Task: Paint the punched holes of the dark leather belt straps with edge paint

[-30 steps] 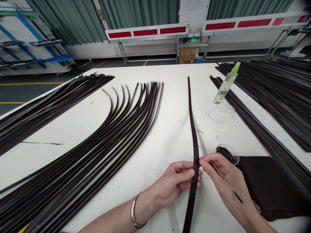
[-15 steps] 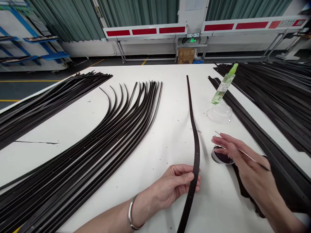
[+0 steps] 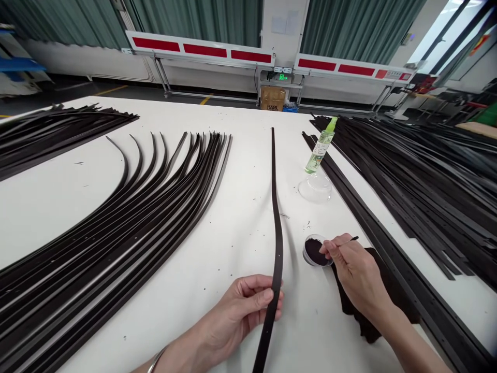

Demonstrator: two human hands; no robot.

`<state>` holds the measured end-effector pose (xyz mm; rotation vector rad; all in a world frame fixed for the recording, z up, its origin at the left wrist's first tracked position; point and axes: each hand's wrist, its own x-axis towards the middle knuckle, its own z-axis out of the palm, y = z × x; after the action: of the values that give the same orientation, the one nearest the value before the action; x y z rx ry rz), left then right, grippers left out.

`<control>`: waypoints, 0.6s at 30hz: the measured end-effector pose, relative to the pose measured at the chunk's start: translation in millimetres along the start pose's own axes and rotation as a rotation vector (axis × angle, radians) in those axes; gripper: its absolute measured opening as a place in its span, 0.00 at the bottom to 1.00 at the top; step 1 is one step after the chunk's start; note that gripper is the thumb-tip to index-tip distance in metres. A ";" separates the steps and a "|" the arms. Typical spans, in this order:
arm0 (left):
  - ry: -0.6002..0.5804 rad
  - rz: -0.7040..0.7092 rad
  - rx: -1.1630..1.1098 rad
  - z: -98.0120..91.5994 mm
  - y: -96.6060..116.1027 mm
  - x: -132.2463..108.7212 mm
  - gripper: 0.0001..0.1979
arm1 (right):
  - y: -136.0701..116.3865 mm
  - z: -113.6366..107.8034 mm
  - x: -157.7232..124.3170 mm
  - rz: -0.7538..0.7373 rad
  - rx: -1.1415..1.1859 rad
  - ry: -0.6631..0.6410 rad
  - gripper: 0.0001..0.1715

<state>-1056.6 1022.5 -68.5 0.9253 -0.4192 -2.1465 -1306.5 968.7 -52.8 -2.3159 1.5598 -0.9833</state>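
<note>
My left hand [image 3: 252,305] pinches a long black strap [image 3: 278,243] between thumb and fingers. The strap is raised at my fingers and runs away up the white table, with small holes along it. My right hand [image 3: 355,264] is closed on a thin, dark-ended stick-like tool [image 3: 351,239], its lower end hidden by my fingers. Those fingertips are at the rim of a small clear cup [image 3: 306,255] of dark liquid [image 3: 315,250]. Under my right forearm lies a black cloth [image 3: 351,305].
Many black straps [image 3: 155,223] fan out at left, with another pile [image 3: 58,137] behind. More straps [image 3: 388,171] lie at right. A green spray bottle [image 3: 320,147] leans beyond a clear plastic dome [image 3: 315,189]. Small dark specks dot the table [image 3: 240,207].
My right hand has turned its fingers downward and brought the stick-like tool to the cup. My left hand keeps hold of the strap. The view has swung to the right.
</note>
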 end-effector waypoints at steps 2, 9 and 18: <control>0.003 0.002 -0.008 -0.2 -0.5 0.3 0.08 | 2.1 1.1 -0.1 -0.017 -0.004 -0.002 0.14; -0.003 -0.001 -0.011 1.4 0.2 -2.2 0.08 | 6.6 4.6 -0.1 -0.036 -0.017 -0.001 0.14; -0.023 0.005 -0.010 1.3 1.7 -3.0 0.08 | -17.5 -15.8 -1.5 0.234 0.152 0.126 0.20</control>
<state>-1055.4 1023.6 -65.2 0.8935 -0.4218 -2.1545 -1303.1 980.8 -32.8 -1.9523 1.6912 -1.1609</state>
